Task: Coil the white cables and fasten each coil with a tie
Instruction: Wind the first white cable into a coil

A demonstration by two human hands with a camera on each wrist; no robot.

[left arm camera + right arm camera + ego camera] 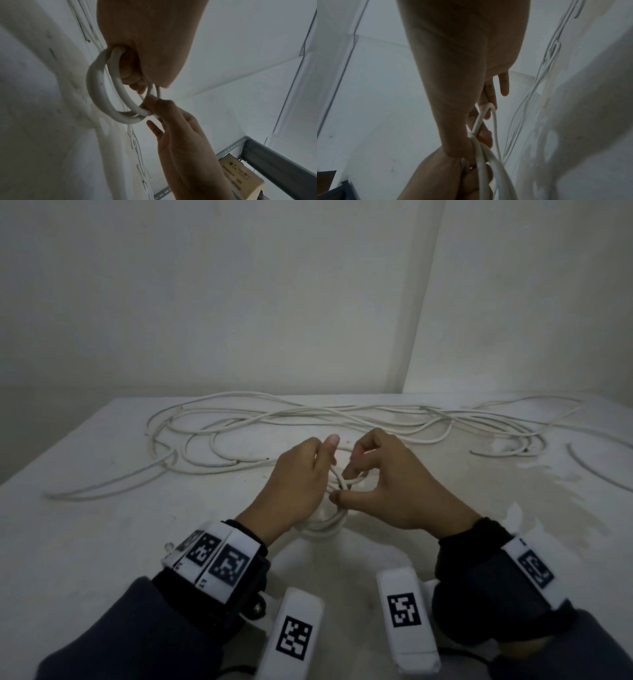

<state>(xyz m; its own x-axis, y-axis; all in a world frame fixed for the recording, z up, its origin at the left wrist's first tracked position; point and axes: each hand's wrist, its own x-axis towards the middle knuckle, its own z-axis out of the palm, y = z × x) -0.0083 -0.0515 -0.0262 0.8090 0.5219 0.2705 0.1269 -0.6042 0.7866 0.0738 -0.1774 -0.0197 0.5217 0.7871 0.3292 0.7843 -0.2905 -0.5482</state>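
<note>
A small coil of white cable [322, 529] is held upright just above the white table [102, 525], between both hands. My left hand [308, 470] grips the coil [101, 86] with its fingers curled through the ring and the thumb raised. My right hand [345, 486] pinches the coil's top between thumb and index finger [150, 104]. A thinner white strand [494, 119] loops up from the pinch over the right fingers [488, 94]; whether it is a tie or the cable's end is unclear. Below, the left hand [443, 175] clasps the bundle [489, 159].
Several loose white cables [274, 419] sprawl tangled across the back of the table from left to right. One short curved piece [589, 470] lies at the far right. White walls close the back. A grey metal shelf [274, 159] with a cardboard box [240, 177] stands nearby.
</note>
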